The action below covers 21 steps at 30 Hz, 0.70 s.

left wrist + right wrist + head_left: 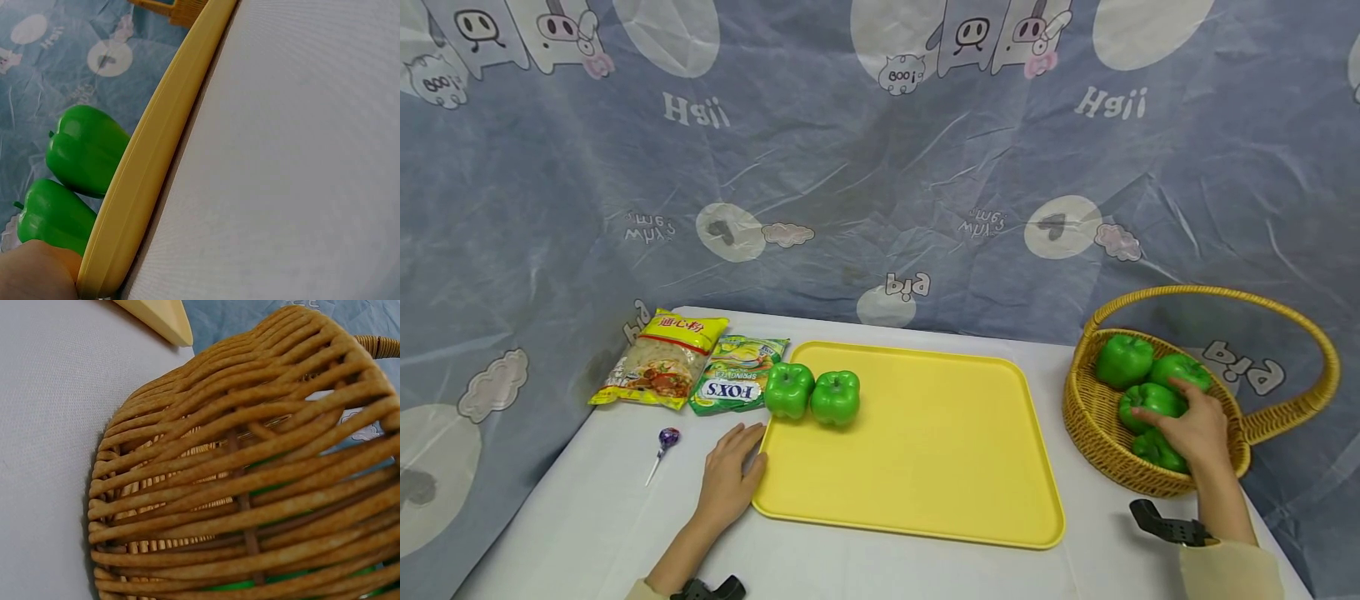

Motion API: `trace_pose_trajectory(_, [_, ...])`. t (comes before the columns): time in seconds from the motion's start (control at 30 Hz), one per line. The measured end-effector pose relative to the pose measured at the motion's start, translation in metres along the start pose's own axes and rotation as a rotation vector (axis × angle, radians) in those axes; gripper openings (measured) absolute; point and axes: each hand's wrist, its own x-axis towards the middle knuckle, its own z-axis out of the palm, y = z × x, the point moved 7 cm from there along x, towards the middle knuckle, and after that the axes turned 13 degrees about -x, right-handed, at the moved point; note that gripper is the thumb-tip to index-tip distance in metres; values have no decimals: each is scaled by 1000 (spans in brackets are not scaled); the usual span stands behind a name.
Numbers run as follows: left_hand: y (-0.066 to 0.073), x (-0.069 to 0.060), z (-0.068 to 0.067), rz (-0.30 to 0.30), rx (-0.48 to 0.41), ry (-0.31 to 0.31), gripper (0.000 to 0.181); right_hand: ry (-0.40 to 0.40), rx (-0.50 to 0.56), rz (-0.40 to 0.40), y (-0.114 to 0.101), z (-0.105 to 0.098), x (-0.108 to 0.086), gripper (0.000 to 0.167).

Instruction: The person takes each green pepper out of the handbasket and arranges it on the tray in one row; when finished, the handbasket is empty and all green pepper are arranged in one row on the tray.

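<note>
My right hand (1199, 427) reaches into a wicker basket (1097, 450) and grips a green bell pepper (1150, 406) between thumb and fingers. Several green bell peppers fill the basket, one of them (1123, 361) at its back left. The wicker side hides that hand in the right wrist view. Against the left rim of a yellow tray (925, 450) rests my left hand (727, 477), its fingers loose and holding nothing. Two more bell peppers, one (789, 390) at the rim and one (836, 397) beside it, sit side by side at the tray's upper left.
Left of the tray lie a yellow pasta bag (662, 358) and a green FOX'S candy bag (737, 375). A purple-wrapped lollipop (664, 446) is nearer on the white table (587, 500). The basket's tall handle (1292, 317) arches over its right side. A printed grey-blue cloth (850, 167) hangs behind.
</note>
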Motion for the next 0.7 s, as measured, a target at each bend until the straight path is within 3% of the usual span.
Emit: trace_pose_trajectory(0.7, [-3,0,0,8,8,14,42,-19,-92,8,-5,-2,0,82])
